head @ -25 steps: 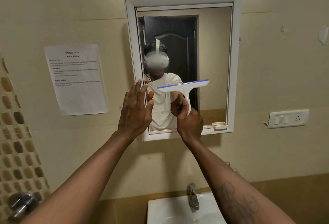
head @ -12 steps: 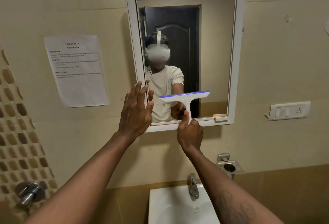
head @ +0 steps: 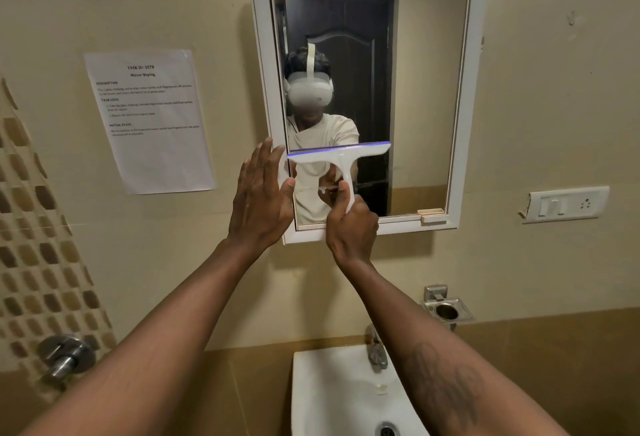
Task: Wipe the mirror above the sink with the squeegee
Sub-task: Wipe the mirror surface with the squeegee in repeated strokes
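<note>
Right hand (head: 351, 228) gripping the squeegee (head: 341, 155), left hand (head: 259, 196) open-fingered at the mirror's (head: 426, 89) edge: the blade wants even pressure and a level, straight pull.

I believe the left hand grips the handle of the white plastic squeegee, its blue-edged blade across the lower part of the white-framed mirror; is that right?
Not quite: in the head view it is the right hand that grips the handle of the white plastic squeegee; the left hand is open beside it. The blade does lie across the lower part of the white-framed mirror.
</note>
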{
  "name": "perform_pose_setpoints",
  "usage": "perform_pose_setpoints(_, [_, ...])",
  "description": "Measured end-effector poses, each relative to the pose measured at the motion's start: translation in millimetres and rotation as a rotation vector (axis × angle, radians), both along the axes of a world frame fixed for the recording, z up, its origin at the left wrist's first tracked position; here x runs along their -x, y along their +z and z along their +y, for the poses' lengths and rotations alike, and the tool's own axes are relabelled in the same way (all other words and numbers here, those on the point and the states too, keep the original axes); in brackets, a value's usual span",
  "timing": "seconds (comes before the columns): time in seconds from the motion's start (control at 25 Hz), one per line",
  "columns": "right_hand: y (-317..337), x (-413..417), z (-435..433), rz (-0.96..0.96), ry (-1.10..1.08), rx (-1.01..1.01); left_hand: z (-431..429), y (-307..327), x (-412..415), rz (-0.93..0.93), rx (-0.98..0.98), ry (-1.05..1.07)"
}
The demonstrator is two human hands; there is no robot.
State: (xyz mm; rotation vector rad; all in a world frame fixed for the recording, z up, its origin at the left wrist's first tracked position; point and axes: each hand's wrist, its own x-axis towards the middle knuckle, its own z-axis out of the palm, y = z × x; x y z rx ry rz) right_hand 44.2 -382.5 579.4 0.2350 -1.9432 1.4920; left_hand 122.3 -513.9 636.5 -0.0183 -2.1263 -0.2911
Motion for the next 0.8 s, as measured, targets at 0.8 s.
perform_pose_setpoints(0.8, [-55.0,-8.1,-2.1,-0.081,-0.062,-0.093,-15.5,-28.7,-17.2,0.005,0.003,0.006])
